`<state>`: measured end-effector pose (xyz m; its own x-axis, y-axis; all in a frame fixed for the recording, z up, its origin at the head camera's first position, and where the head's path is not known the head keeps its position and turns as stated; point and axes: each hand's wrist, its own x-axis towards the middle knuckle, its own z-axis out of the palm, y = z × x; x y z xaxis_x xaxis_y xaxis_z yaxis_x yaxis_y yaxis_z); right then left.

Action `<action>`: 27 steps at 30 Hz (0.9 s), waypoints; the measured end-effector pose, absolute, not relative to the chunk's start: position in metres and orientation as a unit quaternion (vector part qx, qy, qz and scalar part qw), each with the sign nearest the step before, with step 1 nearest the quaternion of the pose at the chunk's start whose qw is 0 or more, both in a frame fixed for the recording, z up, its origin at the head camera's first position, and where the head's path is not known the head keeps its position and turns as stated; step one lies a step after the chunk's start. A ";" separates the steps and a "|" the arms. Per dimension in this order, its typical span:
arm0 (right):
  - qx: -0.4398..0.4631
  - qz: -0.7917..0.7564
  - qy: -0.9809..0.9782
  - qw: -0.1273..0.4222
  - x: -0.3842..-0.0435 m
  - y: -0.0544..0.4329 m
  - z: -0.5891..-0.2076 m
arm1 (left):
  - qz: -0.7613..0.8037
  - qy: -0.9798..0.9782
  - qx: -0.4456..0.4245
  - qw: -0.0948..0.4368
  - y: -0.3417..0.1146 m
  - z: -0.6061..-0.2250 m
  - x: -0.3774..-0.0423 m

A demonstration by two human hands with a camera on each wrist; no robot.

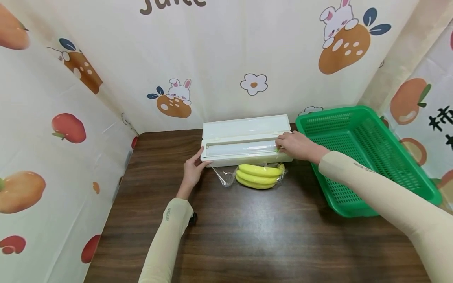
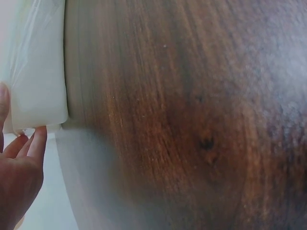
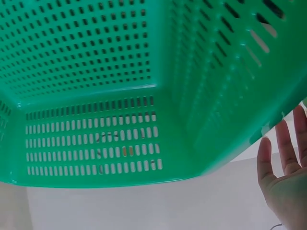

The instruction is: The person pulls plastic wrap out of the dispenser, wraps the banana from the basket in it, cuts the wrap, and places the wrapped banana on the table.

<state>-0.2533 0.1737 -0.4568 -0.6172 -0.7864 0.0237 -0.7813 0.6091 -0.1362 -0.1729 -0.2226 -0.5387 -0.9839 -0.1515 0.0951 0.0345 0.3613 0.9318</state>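
A white cling film dispenser (image 1: 244,160) lies lengthwise by the wall, its lid (image 1: 245,126) raised and a roll of clear film (image 1: 240,148) inside. My left hand (image 1: 192,172) grips its left end, with fingertips at that end in the left wrist view. At the right end, my right hand (image 1: 295,146) bends its fingers into the opening and pinches a small yellow-green piece (image 1: 278,149), mostly hidden. Film hangs over the front edge. Directly before the box lies a bunch of yellow bananas (image 1: 257,181) with clear film (image 1: 225,179) around and beside it.
A green perforated basket (image 1: 320,188) stands on the right, under my right forearm, and fills much of the right wrist view. The dark wooden table (image 1: 255,243) stretches toward me. Printed cloth (image 1: 226,59) hangs behind and at both sides.
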 end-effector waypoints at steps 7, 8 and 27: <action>-0.427 -0.061 0.902 0.032 -0.251 0.178 -0.453 | -0.561 -0.824 0.037 0.070 -0.223 -0.537 -0.172; -0.427 -0.059 0.902 0.032 -0.250 0.179 -0.452 | -0.561 -0.824 0.037 0.069 -0.223 -0.537 -0.172; -0.421 -0.031 0.906 0.027 -0.249 0.192 -0.452 | -0.556 -0.827 0.042 0.075 -0.222 -0.535 -0.170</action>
<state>-0.2485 0.1922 -0.4520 -0.6444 -0.7643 -0.0230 -0.7611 0.6440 -0.0780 -0.1703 -0.2218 -0.5350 -0.9854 -0.1521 0.0772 0.0143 0.3775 0.9259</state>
